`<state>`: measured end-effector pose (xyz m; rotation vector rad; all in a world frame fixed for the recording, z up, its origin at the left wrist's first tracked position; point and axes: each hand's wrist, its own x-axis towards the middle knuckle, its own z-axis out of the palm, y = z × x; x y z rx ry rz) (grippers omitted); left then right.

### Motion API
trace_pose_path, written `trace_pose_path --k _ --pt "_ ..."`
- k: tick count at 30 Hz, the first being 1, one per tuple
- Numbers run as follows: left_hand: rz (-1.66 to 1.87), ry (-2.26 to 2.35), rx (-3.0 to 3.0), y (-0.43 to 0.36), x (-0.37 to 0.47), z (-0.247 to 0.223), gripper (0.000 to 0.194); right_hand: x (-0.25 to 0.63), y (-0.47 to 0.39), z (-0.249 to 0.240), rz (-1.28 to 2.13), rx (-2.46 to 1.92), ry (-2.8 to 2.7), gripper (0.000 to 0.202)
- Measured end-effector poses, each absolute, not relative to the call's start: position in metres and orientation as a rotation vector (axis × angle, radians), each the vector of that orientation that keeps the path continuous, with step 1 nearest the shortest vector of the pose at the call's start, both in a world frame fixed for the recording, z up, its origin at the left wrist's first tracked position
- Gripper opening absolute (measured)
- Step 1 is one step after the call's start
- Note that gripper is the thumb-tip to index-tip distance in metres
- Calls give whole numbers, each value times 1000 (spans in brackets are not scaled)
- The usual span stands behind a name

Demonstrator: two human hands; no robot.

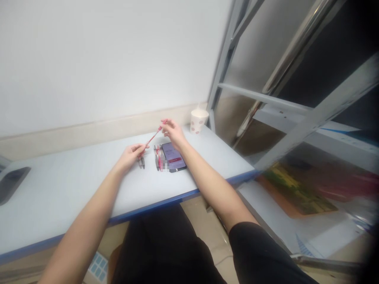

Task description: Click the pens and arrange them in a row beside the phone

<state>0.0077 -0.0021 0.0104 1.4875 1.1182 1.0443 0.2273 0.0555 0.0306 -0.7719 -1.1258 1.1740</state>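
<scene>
So the left hand (132, 156) is nearest, thumb and fingers pinched on the low end of a slim red stick (153, 137), which slants up above the desk (166, 184). Past some pens (157, 161) and a lit phone (170, 153), the right hand (175, 135) pinches its pink upper end, fingers loosely curled, with a paper cup (197, 121) behind.
</scene>
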Motion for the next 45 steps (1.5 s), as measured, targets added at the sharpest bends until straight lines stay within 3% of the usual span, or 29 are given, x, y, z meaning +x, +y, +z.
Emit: trace_pose_path --k 13,23,28,33,37,39,43,45 --pt "1089 1096 1474 -2 7 9 56 235 51 31 1287 -755 -1296 41" --pt "1175 1092 1524 2 5 3 54 240 50 23 1510 -727 -1534 30" --pt "1213 1167 1528 1 6 2 53 236 51 23 1413 -784 -1695 20" --pt "1328 1178 1502 0 6 5 54 229 50 22 1219 -1003 -1803 54" --pt "1404 1190 1414 2 5 7 55 232 51 24 1330 -807 -1750 24" --pt "1395 1198 1387 2 5 8 48 234 52 25 1351 -760 -1733 21" --pt "1388 1196 1384 0 7 10 41 235 51 24 1309 -929 -1843 46" --pt "1407 1204 1371 0 7 11 38 236 50 24 1326 -920 -1852 38"
